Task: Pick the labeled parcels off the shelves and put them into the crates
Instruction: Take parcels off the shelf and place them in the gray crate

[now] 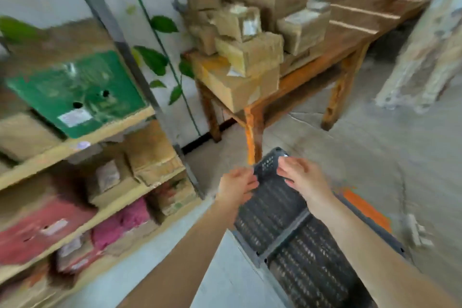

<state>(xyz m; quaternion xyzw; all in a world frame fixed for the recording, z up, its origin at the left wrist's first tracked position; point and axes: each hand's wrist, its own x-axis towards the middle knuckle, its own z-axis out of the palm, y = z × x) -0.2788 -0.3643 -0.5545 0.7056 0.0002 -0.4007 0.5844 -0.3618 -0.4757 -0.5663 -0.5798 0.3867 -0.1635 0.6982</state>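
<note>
The view is blurred by motion. Both my hands are held out over a black slatted crate (272, 210) on the floor, and a second black crate (315, 272) sits nearer to me. My left hand (237, 186) and my right hand (303, 175) face each other with relaxed fingers and hold nothing. Labeled parcels lie on the wooden shelves (82, 141) at the left: a green box (75, 92), a red parcel (37, 227), a pink parcel (125, 220) and brown cartons (152, 157).
A wooden table (312, 67) behind the crates carries a stack of taped cardboard parcels (247, 57). A leafy plant (160, 57) climbs beside the shelf's metal post. Pale planks (425, 57) lean at the far right. An orange strip (365, 207) lies beside the crates.
</note>
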